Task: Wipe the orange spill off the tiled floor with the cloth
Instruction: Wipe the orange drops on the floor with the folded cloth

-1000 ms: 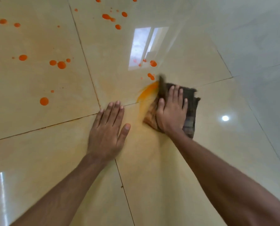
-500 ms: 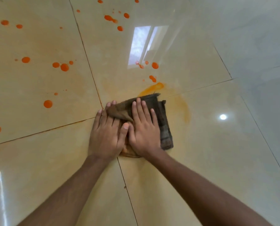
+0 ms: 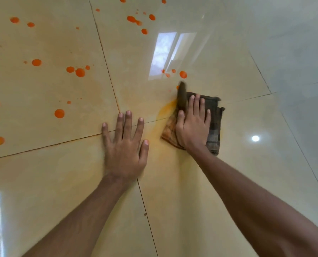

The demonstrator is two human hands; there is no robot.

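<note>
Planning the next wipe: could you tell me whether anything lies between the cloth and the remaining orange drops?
Toward the near drops just beyond the cloth, nothing visible. Toward the left-tile drops, the left hand lies flat on the floor in the way.

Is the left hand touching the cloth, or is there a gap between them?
Apart. The head view shows orange-smeared floor between the left hand and the cloth; only the right hand presses on it.

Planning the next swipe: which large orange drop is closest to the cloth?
The drop just beyond the cloth's raised far corner, by the window reflection; other large drops lie well left or farther off.
</note>
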